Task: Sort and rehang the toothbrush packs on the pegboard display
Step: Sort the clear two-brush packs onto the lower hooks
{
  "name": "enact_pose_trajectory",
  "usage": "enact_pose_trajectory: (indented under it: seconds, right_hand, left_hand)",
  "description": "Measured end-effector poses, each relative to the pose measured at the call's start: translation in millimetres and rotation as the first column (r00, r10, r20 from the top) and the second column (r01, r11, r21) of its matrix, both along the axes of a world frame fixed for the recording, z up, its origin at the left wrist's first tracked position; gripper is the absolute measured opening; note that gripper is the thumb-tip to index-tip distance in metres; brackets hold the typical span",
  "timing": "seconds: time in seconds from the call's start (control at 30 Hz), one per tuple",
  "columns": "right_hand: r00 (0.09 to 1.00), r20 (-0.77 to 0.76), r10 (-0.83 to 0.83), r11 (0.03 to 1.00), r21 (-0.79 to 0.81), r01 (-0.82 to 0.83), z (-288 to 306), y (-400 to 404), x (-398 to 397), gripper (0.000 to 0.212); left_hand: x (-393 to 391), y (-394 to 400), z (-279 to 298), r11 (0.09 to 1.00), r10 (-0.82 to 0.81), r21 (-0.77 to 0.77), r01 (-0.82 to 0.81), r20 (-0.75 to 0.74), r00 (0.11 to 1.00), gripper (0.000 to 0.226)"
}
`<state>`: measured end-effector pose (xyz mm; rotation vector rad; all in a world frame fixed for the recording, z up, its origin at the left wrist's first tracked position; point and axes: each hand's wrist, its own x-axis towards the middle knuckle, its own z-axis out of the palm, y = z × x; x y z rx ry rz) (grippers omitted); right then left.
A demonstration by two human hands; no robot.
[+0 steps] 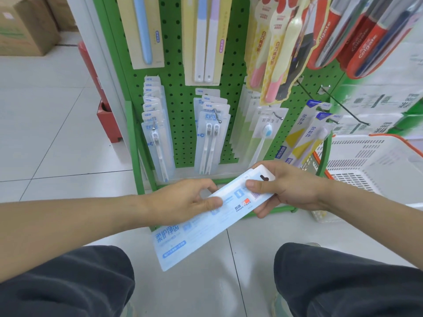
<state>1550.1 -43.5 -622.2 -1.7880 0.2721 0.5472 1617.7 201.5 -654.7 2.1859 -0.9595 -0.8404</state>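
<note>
Toothbrush packs (212, 216) held between both hands (190, 197), below the pegboard (178, 106).

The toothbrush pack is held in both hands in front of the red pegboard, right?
Not quite. The head view shows the pegboard is green, not red. Both the left hand and right hand do hold the toothbrush pack in front of it.

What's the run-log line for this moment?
phase: sorting | held: pale blue toothbrush packs, back side up | left hand: pinches middle | right hand: grips hang-hole end | target: green pegboard | rehung: not yet
</note>
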Motion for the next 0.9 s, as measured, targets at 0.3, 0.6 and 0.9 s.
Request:
enact_pose_trajectory:
  seconds: [0.3,0.6,0.9]
  right_hand:
    - [0.972,-0.119,-0.202,0.922,0.312,0.229,9.6,25.1,3.3,0.019]
    - [0.995,0.083,-0.053,0.942,0.335,0.022,7.8,22.3,0.8,0.048]
    - [0.839,0.535,-0.096,0.991,-0.027,0.131,-5.2,33.0,21.8,0.008]
  left_hand:
    - [0.0,-14.1,-9.2,0.976,-0.2,0.179,0.126,0.492,0.847,0.072]
    - [18.4,-5.9,-14.5,0.966,0.228,-0.204,-0.16,0.374,0.899,0.019]
    - [14.1,-11.6,-9.1,0.89,0.352,-0.389,-0.237,0.258,0.9,0.008]
